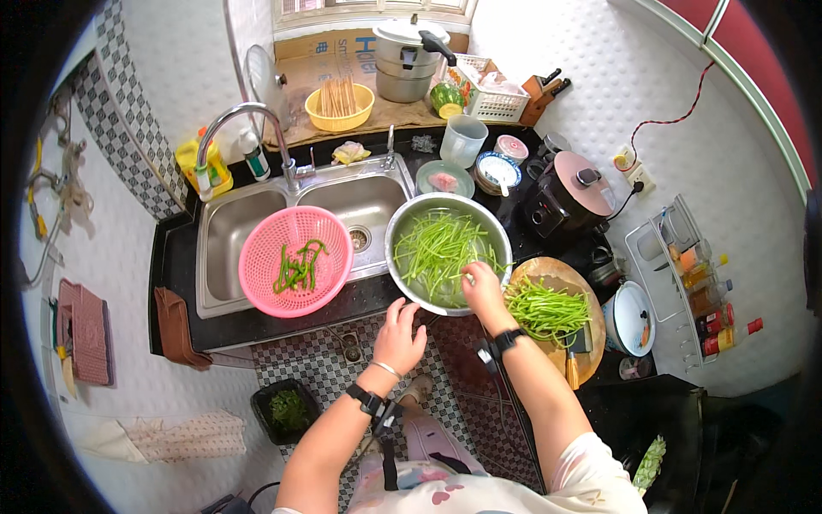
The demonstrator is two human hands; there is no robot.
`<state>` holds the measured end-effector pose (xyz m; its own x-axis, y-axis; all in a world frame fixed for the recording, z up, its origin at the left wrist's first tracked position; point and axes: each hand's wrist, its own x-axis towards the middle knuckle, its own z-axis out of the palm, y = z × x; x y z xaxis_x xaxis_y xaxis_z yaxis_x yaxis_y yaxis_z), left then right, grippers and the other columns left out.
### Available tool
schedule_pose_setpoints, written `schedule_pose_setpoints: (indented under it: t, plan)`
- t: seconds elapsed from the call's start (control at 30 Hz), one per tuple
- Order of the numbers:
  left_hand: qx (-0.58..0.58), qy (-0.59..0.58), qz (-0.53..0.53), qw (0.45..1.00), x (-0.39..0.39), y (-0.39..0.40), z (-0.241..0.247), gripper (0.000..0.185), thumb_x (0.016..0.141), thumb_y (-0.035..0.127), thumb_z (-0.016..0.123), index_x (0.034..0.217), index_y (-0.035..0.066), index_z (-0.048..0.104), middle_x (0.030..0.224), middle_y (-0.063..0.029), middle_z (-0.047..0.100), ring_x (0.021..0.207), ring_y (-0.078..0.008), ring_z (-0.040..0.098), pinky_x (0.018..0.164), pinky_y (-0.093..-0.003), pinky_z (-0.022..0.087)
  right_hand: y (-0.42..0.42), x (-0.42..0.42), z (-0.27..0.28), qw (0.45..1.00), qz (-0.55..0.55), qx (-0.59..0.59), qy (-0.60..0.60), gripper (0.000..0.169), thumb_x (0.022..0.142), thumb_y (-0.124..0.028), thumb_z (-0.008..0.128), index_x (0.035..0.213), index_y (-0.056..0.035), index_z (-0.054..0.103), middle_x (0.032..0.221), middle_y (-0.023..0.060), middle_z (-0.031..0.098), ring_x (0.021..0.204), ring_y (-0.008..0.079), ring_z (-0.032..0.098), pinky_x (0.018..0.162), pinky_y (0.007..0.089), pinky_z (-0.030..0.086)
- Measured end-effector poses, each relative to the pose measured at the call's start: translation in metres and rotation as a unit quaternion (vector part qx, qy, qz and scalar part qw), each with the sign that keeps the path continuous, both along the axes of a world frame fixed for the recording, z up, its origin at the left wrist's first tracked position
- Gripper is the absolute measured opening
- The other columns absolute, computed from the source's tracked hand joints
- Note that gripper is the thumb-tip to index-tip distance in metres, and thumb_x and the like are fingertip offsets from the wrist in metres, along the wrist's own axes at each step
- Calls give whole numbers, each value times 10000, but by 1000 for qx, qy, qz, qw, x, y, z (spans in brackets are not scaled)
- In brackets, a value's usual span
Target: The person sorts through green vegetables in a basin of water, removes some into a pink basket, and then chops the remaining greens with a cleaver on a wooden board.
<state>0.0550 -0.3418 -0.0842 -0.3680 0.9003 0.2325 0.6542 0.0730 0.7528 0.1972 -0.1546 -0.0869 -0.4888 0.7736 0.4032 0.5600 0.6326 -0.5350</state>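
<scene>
A metal basin (393,283) holds water and many cut green stems (443,247). At its front right, my right hand (485,292) is over the rim with curled fingers, pinching a few of these stems. My left hand (399,337) hovers just in front of the basin, fingers spread and holding nothing. To the right, a round wooden cutting board (594,308) bears a heap of longer green stems (549,311). A cleaver (573,366) lies partly under that heap, its handle towards me. Green peppers (298,266) lie in a pink plastic colander (257,273) on the left.
The colander rests over a double steel sink (221,257) with a curved faucet (279,122). Behind the basin are a plate with meat (443,182), stacked bowls (499,170) and a plastic jug (463,138). A cooker (568,193) and an enamel pot (630,318) stand right. A black bin (262,411) is on the floor.
</scene>
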Motion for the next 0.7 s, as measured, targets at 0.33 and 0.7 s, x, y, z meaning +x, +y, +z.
schedule_pose_setpoints:
  t: [0.33, 0.7]
  plan:
    - [-77, 36, -25, 996, -28, 108, 32, 395, 843, 174, 605, 1208, 37, 539, 1281, -231, 493, 1094, -406, 561, 952, -435, 469, 47, -2, 22, 980, 80, -135, -126, 164, 860, -124, 541, 966, -55, 645, 909, 184, 652, 873, 367, 634, 762, 442, 517]
    - [-335, 133, -278, 890, -11, 203, 7, 246, 843, 153, 557, 1043, 105, 691, 1052, -184, 658, 987, -346, 624, 881, -414, 497, 125, 86, 36, 865, -55, -368, 337, 96, 950, -42, 510, 1027, -15, 560, 835, 73, 659, 682, 117, 615, 632, 257, 520]
